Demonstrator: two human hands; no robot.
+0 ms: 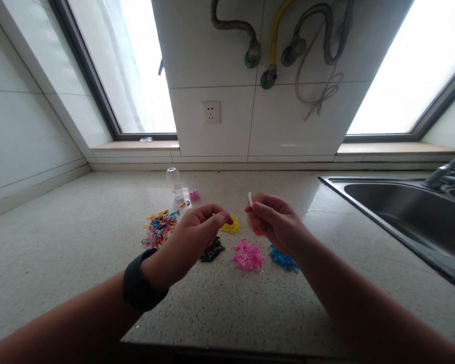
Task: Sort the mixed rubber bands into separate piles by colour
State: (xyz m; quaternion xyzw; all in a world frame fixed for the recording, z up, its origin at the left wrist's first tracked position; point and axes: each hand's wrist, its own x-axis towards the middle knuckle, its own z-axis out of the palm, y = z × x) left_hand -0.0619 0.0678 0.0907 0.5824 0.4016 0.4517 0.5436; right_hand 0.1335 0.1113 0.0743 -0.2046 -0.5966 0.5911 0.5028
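Observation:
My right hand (275,220) pinches a small pale band-like piece (250,198) upright between thumb and forefinger, above a mostly covered red pile (258,232). My left hand (199,230), with a black band on its wrist, has thumb and forefinger pressed together beside the yellow pile (232,225); what they hold, if anything, is too small to make out. Small rubber bands lie sorted by colour: a black pile (213,250) under my left hand, a pink pile (247,255) in the middle, a blue pile (284,259) below my right wrist. A mixed-colour pile (161,226) lies left.
A clear bottle (173,183) stands upside down at the back of the speckled counter (87,263), with a pink cap (194,195) beside it. On the right is a steel sink (396,222) with a faucet (449,169). Hoses and a socket (211,112) are on the tiled wall.

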